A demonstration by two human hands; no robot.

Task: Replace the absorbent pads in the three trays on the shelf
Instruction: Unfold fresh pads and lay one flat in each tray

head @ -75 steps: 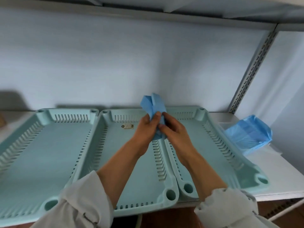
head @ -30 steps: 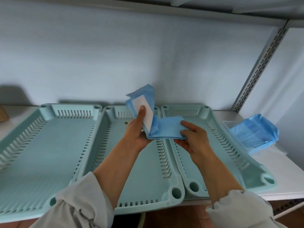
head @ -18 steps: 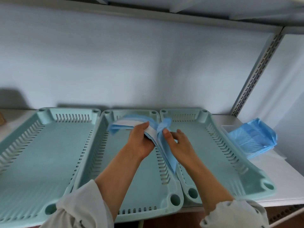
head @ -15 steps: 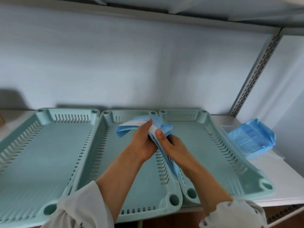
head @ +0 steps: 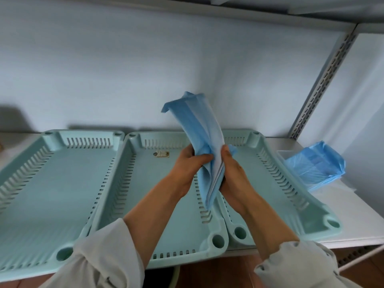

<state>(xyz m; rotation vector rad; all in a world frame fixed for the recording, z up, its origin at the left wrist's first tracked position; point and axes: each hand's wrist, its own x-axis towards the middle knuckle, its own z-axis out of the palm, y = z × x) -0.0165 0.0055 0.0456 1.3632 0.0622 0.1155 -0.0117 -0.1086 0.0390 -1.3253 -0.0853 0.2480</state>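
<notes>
right now your left hand (head: 192,161) and right hand (head: 232,169) both grip the folded blue pad (head: 204,138), upright above the middle tray (head: 145,204). spare pads (head: 313,163) sit right of the trays.

three trays (head: 62,183) sat side by side on shelf (head: 353,229) | small tag (head: 161,154) lay in middle tray, at back | bag of pads (head: 313,167) lay right of trays | folded pad (head: 204,142) was held above middle-right seam

I count three pale-green slotted plastic trays, left (head: 52,183), middle (head: 149,196) and right (head: 276,183); one folded blue absorbent pad with white inner face (head: 199,129), held up by my two hands, left (head: 187,165) and right (head: 234,173); one clear plastic pack of blue pads (head: 315,165); one small brown tag (head: 161,154).
</notes>
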